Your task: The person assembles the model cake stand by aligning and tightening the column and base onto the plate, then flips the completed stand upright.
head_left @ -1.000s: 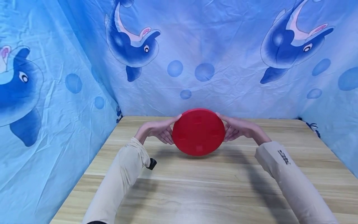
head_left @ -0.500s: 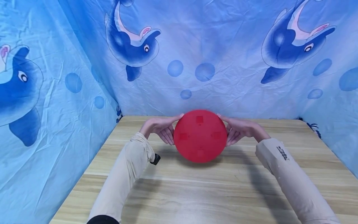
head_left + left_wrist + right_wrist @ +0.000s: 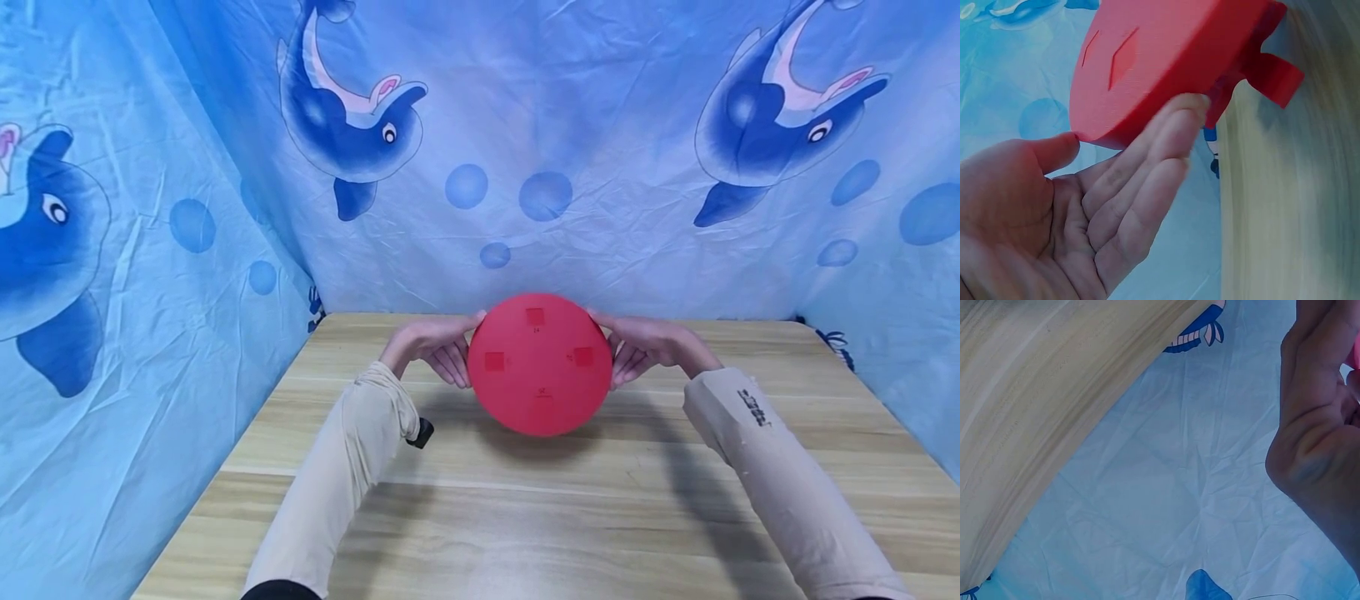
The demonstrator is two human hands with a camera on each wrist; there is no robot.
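Note:
A thick red round disc (image 3: 542,367) is held tilted up above the wooden table, its flat face toward the head camera. Several small square recesses mark that face, with tiny dark marks beside them. My left hand (image 3: 442,346) grips the left rim, the thumb at the upper edge and the fingers along the side. On the opposite rim my right hand (image 3: 641,346) holds it the same way. In the left wrist view, red projecting parts (image 3: 1275,78) stick out from the disc's far side. The right wrist view shows mostly the back of the right hand (image 3: 1319,406).
The wooden table (image 3: 510,517) spreads under both arms. A blue dolphin-printed cloth (image 3: 480,108) encloses the back and sides. Dark tied cords (image 3: 834,346) lie at the table's back right corner. A small black device (image 3: 422,433) sits at the left cuff.
The disc has tipped so that more of its flat face and its square recesses show. It has shifted slightly right, with both hands still gripping its rim.

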